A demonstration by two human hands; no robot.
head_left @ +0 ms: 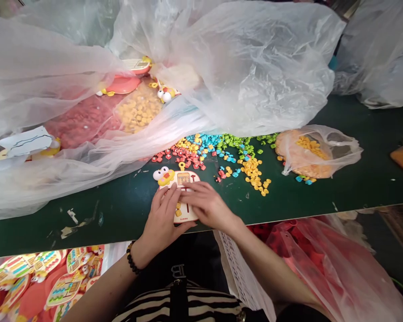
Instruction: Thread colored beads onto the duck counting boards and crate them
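Observation:
On the green table lies a white toy board [187, 213] with red slots, a yellow loop on top and a bug-eyed yellow head [164, 175] at its upper left corner. My left hand [163, 212] rests along the board's left side, fingers stretched over its face and thumb at the lower edge. Over the board's right half is my right hand [208, 203], its fingertips close together near the middle; whether they hold a small piece is hidden. Two or so yellow pieces [178, 210] sit on the board beside my left fingers.
Loose red pieces [186, 156], blue pieces [206, 142], green pieces [237, 143] and yellow pieces [253, 174] lie beyond the board. A clear bag [322, 152] holds yellow pieces. Large plastic sacks [255, 67] cover the back. Finished-looking toys [63, 286] are piled below left; a red-filled bag [315, 255] is below right.

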